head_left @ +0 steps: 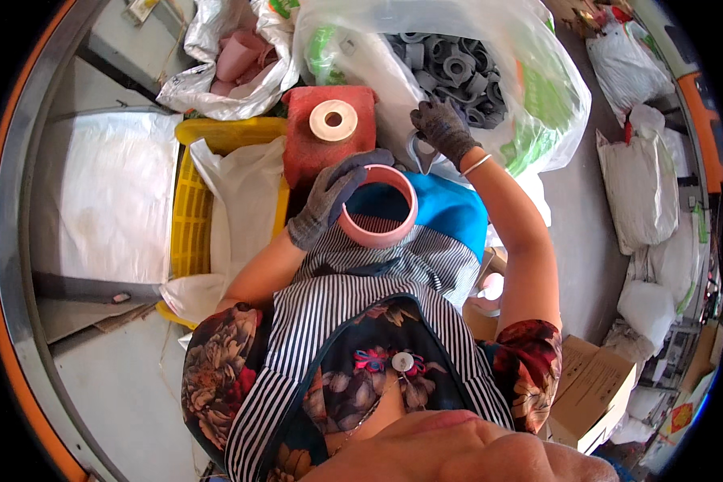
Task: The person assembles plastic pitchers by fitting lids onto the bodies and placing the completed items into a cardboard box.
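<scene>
My left hand point(329, 197), in a grey knit glove, grips the rim of a pink ring-shaped sleeve point(380, 233) held over my lap. My right hand point(442, 128), also gloved, reaches into a clear plastic bag point(538, 88) full of grey rubber rings point(450, 64); its fingers are curled among them, and whether it holds one I cannot tell. A red block point(301, 145) stands just ahead of my left hand, with a cream ring point(333, 120) lying on top of it.
A yellow crate point(186, 217) lined with a white bag sits at my left. Another bag with pink sleeves point(237, 56) lies behind it. White sacks point(639, 193) and a cardboard box point(590, 386) stand at the right. A blue seat point(454, 213) is under my lap.
</scene>
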Available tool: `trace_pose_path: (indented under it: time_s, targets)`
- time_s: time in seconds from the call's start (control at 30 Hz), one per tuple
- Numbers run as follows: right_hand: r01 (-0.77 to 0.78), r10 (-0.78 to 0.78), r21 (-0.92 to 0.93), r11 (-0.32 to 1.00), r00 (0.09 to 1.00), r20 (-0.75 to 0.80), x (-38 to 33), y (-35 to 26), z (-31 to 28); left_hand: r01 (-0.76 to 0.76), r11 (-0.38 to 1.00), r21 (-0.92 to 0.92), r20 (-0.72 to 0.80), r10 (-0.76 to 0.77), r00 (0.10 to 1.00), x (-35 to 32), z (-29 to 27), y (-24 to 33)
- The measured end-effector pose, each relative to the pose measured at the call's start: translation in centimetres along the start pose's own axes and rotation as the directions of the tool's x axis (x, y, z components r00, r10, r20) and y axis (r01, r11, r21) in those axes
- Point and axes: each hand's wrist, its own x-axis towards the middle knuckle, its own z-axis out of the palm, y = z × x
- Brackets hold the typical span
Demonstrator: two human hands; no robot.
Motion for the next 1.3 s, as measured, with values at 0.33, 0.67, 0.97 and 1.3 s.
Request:
trace_pose_path:
  time_s: [0.33,0.67,0.97,1.3]
  targets:
    - [-0.212,0.683,0.963,-0.166,0.68,0.267,-11.2,3.1,-11.1,-0.134,0.981,0.14,0.308,0.085,0.947,1.7,-2.0,-6.9]
    - [-0.178,0.351,0.839,-0.513,0.849,0.395,-19.1,-3.5,-12.3,0.542,0.497,-0.678,0.467,-0.278,0.84,3.2,5.1,-6.1]
    - [-0.234,0.287,0.784,-0.575,0.84,0.461,-17.3,-5.8,-8.5,0.604,0.458,-0.653,0.457,-0.397,0.796,3.1,4.6,-4.7]
    - [-0.299,0.323,0.884,-0.36,0.849,0.419,-16.4,-5.8,-10.6,0.412,0.838,-0.358,0.31,-0.31,0.899,2.4,4.8,-4.1]
